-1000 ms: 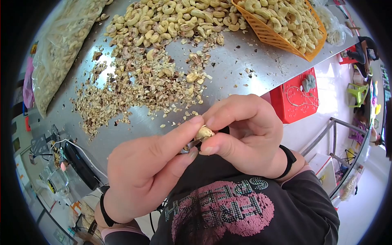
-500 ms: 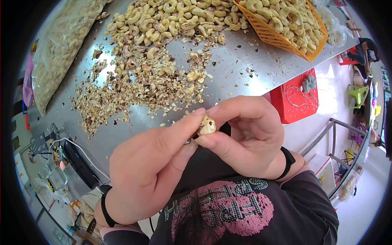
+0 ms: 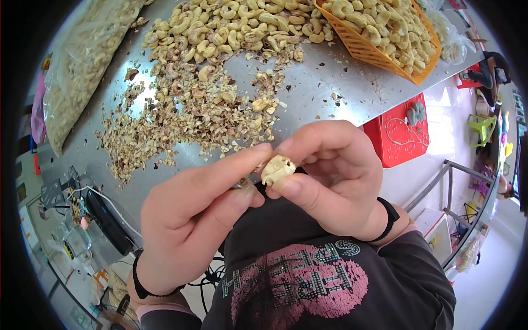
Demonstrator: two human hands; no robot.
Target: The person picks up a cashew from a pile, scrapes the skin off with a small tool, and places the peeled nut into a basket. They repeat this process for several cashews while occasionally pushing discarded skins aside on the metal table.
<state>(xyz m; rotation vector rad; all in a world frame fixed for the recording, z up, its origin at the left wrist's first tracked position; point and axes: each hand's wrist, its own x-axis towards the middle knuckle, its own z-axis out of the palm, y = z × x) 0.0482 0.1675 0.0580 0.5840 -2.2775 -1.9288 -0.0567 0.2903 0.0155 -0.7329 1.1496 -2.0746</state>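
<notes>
Between the thumb and forefinger of my right hand [image 3: 335,187] is a pale cashew nut [image 3: 278,169], with a dark spot on its upper end. My left hand [image 3: 190,214] is closed just left of the nut, its forefinger tip close to it. A small shiny piece [image 3: 242,182] shows between the left thumb and forefinger; mostly hidden by the fingers, its kind cannot be made out. Beyond my hands, cashew skins and crumbs [image 3: 181,118] lie scattered on the metal table [image 3: 313,82], with a heap of cashews [image 3: 220,27] behind them.
An orange basket [image 3: 363,52] full of cashews stands at the table's right edge. On the left lies a large clear bag [image 3: 82,71] of cashews. A red stool [image 3: 396,135] is beside the table, and another person [image 3: 491,77] sits at far right.
My left hand has shifted slightly left and its fingertips have parted from the nut a little. The cashew is turned and shows more of its side in my right fingers.
</notes>
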